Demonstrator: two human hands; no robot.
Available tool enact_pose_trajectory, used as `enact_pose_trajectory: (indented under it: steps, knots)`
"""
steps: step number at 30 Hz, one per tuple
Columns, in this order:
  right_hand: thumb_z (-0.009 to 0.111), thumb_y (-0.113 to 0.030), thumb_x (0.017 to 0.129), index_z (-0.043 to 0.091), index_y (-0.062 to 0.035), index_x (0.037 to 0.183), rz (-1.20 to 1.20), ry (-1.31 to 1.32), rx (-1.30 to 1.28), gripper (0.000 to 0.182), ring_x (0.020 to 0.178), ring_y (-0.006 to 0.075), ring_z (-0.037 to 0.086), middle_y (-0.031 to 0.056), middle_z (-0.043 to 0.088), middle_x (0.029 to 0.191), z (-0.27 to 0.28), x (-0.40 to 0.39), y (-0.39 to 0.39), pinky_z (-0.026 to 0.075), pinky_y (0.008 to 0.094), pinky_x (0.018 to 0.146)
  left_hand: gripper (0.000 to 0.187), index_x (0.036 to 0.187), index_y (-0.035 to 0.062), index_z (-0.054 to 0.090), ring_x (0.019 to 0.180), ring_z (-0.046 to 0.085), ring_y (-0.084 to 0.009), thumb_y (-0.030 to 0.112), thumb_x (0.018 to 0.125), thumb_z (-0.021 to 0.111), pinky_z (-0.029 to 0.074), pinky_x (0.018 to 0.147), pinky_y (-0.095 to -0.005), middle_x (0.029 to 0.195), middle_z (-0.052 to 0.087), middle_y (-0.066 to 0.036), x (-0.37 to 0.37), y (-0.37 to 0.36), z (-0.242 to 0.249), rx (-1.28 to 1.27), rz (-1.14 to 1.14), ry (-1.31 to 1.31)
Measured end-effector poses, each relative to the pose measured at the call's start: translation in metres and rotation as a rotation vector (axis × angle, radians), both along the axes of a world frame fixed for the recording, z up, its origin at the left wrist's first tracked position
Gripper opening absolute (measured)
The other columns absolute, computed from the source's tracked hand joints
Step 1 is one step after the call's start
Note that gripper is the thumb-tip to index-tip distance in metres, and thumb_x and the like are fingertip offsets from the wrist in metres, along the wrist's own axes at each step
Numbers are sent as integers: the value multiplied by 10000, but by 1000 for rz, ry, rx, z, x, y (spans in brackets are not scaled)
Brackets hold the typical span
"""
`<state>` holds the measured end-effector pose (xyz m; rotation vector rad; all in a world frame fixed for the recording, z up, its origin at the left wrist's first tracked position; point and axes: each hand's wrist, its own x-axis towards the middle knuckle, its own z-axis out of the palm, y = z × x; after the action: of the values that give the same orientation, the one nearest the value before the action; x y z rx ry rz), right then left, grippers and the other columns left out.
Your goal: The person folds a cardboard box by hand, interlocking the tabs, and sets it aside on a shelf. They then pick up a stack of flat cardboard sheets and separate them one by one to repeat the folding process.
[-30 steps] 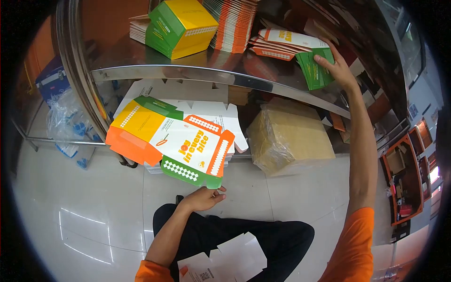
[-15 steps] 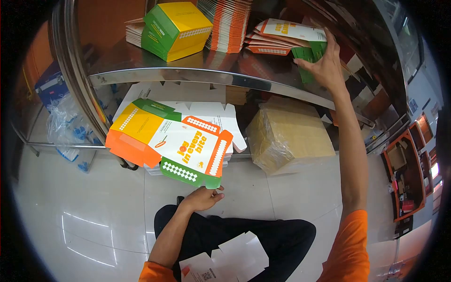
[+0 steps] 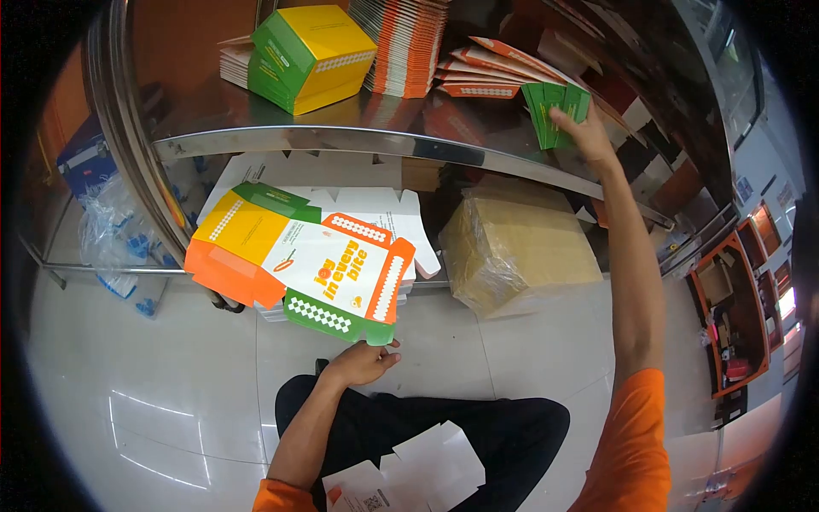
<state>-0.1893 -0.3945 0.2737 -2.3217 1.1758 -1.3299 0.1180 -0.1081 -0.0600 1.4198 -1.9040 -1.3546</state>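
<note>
My right hand [image 3: 589, 135] is at the right end of a pile of partly folded food cartons [image 3: 482, 70] on the metal shelf. Its thumb lies over their green flaps [image 3: 550, 111], and the other fingers are hidden behind. Below, my left hand [image 3: 360, 364] rests near my knee, thumb and forefinger apart, fingertips right at the green tab of a flat carton blank [image 3: 328, 264]. That blank is white, yellow, orange and green, printed "joy in every bite". It lies on a stack of white blanks [image 3: 409, 226].
Set-up yellow and green cartons [image 3: 328, 60] stand on the shelf [image 3: 299, 141] beside a tall stack of nested cartons [image 3: 401, 47]. A plastic-wrapped cardboard box [image 3: 520, 252] sits below. An unfolded carton [image 3: 418, 474] lies across my lap. Plastic bags [image 3: 124, 230] are at the left.
My right hand has shifted slightly down at the pile, and the top carton there has tilted so its white printed face is mostly out of sight. My left hand stays by the blank.
</note>
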Motion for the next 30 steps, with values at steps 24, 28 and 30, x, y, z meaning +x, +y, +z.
enact_pose_trajectory:
  steps: [24, 28, 30]
  knots:
    - [570, 36, 741, 497, -252, 1358, -579, 567, -594, 685, 1121, 459, 537, 266, 434, 1281, -1, 16, 50, 501, 459, 909, 376, 1186, -16, 564, 894, 669, -333, 269, 941, 559, 491, 837, -410, 933, 686, -206, 0, 4, 4, -47, 25, -43]
    - [587, 56, 728, 491, -253, 1370, -516, 602, -560, 719, 1194, 441, 474, 257, 396, 1298, -10, 5, 55, 476, 452, 952, 403, 1239, 33, 570, 918, 671, -317, 306, 943, 577, 507, 814, -395, 969, 693, -184, -1, 2, -8, -57, 7, -96]
    - [695, -13, 718, 491, -276, 1364, -452, 606, -658, 726, 1085, 455, 514, 245, 440, 1176, -13, 1, 56, 486, 478, 887, 399, 1240, 42, 571, 919, 672, -323, 306, 941, 580, 509, 820, -397, 974, 693, -183, -2, 2, -6, -44, 17, -95]
